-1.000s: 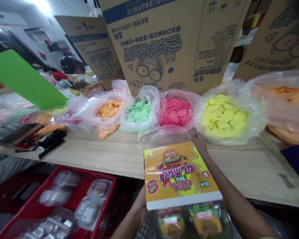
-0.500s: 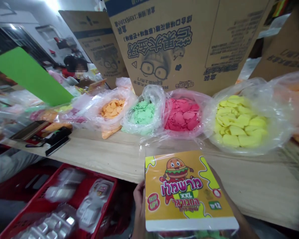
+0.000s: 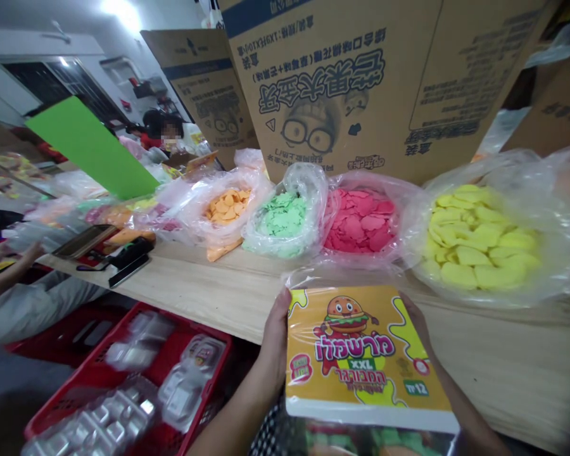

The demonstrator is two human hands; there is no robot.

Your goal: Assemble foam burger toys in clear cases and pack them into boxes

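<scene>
Between both hands, above the front edge of the wooden table, is a clear plastic package of candy with an orange printed label (image 3: 356, 354) showing a cartoon burger. Green and reddish pieces show through its lower end. My left hand (image 3: 278, 323) wraps around the left side near the far corner. On the opposite side, my right hand (image 3: 415, 323) grips the far right corner, its fingers partly hidden behind the package. Just beyond the package, open plastic bags hold pink pieces (image 3: 361, 221) and yellow pieces (image 3: 484, 244).
Green pieces (image 3: 285, 215) and orange pieces (image 3: 228, 206) sit in bags farther left. Large cardboard boxes (image 3: 389, 145) stand behind. A red crate (image 3: 128, 304) with clear plastic trays is below left, near a stapler-like black tool (image 3: 132, 256). Another person's hand (image 3: 21, 263) is at far left.
The view has swung left. My left hand and forearm show more fully along the package's side, and the package has come slightly up in view. Another person's hands have appeared at the far left.
</scene>
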